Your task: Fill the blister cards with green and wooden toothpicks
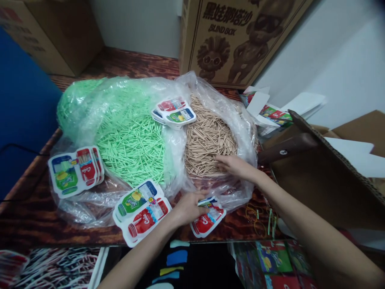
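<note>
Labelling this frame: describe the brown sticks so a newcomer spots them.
Find the cardboard box marked BLIND BOX. In front lies a clear bag holding the brown sticks, the right hand at their near edge. Colour sets them apart: the sticks to their left are green.

We see a pale back wall (135,24) behind a bench (141,63) with dark reddish-brown wood grain, and a pale side wall (339,52) on our right. A printed "BLIND BOX" carton (237,44) and a plainer cardboard carton (64,36) stand towards the back; a blue panel (24,88) borders our left. The light is cool.
</note>
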Demonstrator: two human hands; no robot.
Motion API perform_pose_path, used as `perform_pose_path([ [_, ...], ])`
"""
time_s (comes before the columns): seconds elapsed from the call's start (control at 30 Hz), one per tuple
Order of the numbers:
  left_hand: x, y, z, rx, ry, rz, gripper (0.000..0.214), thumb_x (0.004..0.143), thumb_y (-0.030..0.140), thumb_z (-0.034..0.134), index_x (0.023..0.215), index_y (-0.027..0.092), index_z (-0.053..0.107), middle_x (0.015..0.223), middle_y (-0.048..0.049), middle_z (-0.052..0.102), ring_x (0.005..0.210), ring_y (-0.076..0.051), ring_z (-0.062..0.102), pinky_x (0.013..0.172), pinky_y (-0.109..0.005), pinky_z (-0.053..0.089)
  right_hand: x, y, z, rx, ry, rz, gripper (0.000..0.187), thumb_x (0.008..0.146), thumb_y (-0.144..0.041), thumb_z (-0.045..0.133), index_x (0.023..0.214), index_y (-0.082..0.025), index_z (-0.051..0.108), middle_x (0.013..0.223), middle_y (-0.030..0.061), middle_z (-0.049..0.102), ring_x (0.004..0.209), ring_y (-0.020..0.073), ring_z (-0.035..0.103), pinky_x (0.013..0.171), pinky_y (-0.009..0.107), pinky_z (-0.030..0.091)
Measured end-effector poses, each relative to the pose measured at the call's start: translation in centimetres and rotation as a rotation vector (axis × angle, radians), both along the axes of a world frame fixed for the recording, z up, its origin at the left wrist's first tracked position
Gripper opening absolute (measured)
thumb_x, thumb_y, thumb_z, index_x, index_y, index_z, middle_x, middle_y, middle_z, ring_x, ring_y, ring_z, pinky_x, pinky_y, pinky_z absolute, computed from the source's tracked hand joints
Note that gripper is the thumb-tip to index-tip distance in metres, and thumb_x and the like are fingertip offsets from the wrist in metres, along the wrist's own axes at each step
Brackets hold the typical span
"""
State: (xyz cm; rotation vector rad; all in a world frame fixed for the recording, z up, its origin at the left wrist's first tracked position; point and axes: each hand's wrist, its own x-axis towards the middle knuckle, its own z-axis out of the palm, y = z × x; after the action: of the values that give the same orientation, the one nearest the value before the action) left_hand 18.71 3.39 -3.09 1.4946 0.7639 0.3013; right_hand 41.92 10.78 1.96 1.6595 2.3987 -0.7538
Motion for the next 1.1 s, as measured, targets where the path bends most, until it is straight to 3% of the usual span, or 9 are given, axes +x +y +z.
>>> perform_pose_path([
  [0.13, 0.0, 0.0, -0.2, -0.011, -0.005, 0.001, 0.019, 0.071, 0.012, 0.066, 0.087, 0.018, 0.074, 0.135, -0.0067, 0.056, 0.122, -0.023, 0.054, 0.104, -0.032, 0.037, -0.9, -0.4, 0.0, 0.149, -0.096, 0.044, 0.017, 0.089, -0.016, 0.039, 0.078, -0.019, 0.051, 0.078, 0.0041, 0.06, 0.07, 0.0159, 0.052, 0.064, 0.025, 0.034],
  [0.33, -0.2, -0.1, -0.4, 0.022, -0.051, -0.009, 0.02, 0.071, 0.014, 0.066, 0.089, 0.017, 0.073, 0.127, -0.0042, 0.063, 0.115, -0.023, 0.057, 0.101, -0.031, 0.04, -1.3, -2.7, 0.0, 0.1, -0.121, 0.091, 0.014, 0.09, -0.017, 0.042, 0.084, -0.019, 0.054, 0.082, 0.0036, 0.062, 0.073, 0.016, 0.055, 0.064, 0.024, 0.035],
  [0.47, -0.3, -0.1, -0.2, 0.024, -0.029, -0.04, 0.025, 0.073, 0.015, 0.062, 0.095, 0.017, 0.073, 0.107, -0.0013, 0.072, 0.094, -0.02, 0.064, 0.089, -0.027, 0.046, -1.8, -4.1, -1.0, 0.143, -0.272, 0.169, 0.014, 0.09, -0.012, 0.043, 0.09, -0.018, 0.056, 0.094, 0.0062, 0.062, 0.076, 0.016, 0.058, 0.063, 0.025, 0.035],
  [0.67, -0.3, 0.0, -0.3, -0.007, -0.013, -0.072, 0.035, 0.075, 0.018, 0.06, 0.108, 0.018, 0.07, 0.097, 0.0001, 0.073, 0.086, -0.021, 0.065, 0.078, -0.026, 0.048, -2.6, -5.3, -2.7, 0.199, -0.372, 0.205, 0.013, 0.087, -0.01, 0.046, 0.095, -0.016, 0.055, 0.095, 0.0077, 0.06, 0.072, 0.0162, 0.059, 0.06, 0.026, 0.036],
  [0.8, -0.6, 0.0, 0.8, 0.034, -0.021, -0.036, 0.023, 0.073, 0.017, 0.064, 0.094, 0.017, 0.073, 0.109, -0.0035, 0.071, 0.099, -0.022, 0.063, 0.089, -0.027, 0.045, -2.1, -5.6, -2.6, 0.168, -0.25, 0.138, 0.011, 0.089, -0.013, 0.043, 0.09, -0.017, 0.054, 0.094, 0.0072, 0.059, 0.076, 0.0167, 0.058, 0.065, 0.026, 0.039],
  [0.93, -0.4, 0.1, 2.1, 0.083, -0.068, 0.012, 0.02, 0.074, 0.018, 0.066, 0.093, 0.018, 0.073, 0.13, -0.0076, 0.06, 0.118, -0.022, 0.055, 0.102, -0.029, 0.038, -0.7, -4.7, -1.9, 0.198, 0.064, -0.05, 0.017, 0.094, -0.022, 0.037, 0.083, -0.019, 0.05, 0.084, 0.0047, 0.056, 0.079, 0.0175, 0.054, 0.073, 0.027, 0.042],
  [1.1, 1.4, 0.7, 1.0, 0.177, 0.044, 0.031, 0.016, 0.075, 0.016, 0.064, 0.087, 0.02, 0.072, 0.142, -0.0062, 0.049, 0.128, -0.023, 0.048, 0.104, -0.032, 0.036, 0.0, -2.9, -1.2, 0.204, 0.129, -0.142, 0.018, 0.092, -0.019, 0.037, 0.077, -0.02, 0.047, 0.071, 0.0006, 0.052, 0.067, 0.0158, 0.049, 0.064, 0.025, 0.039],
])
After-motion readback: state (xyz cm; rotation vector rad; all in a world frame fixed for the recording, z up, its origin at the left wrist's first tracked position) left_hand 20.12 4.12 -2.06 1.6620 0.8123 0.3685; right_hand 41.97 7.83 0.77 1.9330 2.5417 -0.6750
